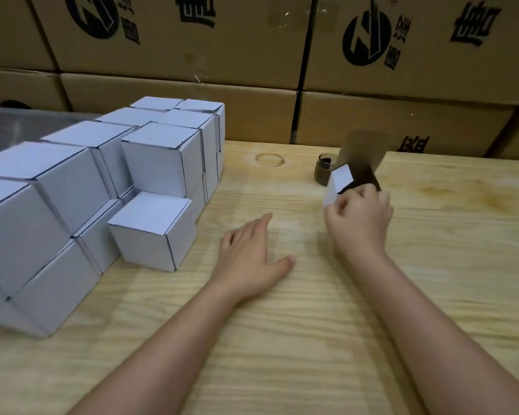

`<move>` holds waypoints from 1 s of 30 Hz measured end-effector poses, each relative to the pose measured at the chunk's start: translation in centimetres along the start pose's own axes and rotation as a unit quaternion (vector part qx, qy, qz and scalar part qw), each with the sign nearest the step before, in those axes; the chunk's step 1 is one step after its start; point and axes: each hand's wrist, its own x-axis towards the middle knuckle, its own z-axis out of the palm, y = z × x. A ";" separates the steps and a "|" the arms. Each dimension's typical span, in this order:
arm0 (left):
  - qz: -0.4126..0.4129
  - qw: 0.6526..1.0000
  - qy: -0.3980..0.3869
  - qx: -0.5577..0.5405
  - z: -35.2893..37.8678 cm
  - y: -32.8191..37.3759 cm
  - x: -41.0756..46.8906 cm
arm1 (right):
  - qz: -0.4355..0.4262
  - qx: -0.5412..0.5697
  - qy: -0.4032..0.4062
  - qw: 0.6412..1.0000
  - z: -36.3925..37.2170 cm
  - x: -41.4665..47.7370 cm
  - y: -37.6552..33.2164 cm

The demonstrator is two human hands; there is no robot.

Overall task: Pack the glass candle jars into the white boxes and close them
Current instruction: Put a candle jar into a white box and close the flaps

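My right hand [360, 218] grips an open white box [340, 179] at the right of the wooden table [282, 339]; the box's brown inner lid flap [361, 152] stands up behind it. A dark glass candle jar [322, 172] stands on the table just left of and behind that box. My left hand [252, 254] lies flat on the table with fingers straight, holding nothing. A single closed white box [152, 233] sits just left of my left hand, in front of a stack of several closed white boxes [102, 175].
Large brown cardboard cartons [252, 55] with black printing form a wall behind the table. The stack of white boxes fills the table's left side. A grey surface [18, 127] shows at the far left behind the stack.
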 end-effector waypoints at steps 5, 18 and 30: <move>-0.034 0.991 0.031 -0.122 -0.7 0.3 0.0 | -0.060 0.026 0.015 0.998 0.5 -4.9 -6.0; -0.036 0.965 0.102 -0.237 -0.5 -0.6 0.5 | -0.195 0.194 0.092 0.957 0.3 -7.2 -7.9; -0.013 0.949 0.128 -0.289 -0.4 -0.4 0.4 | 0.019 0.457 -0.031 0.889 1.6 -4.5 -5.9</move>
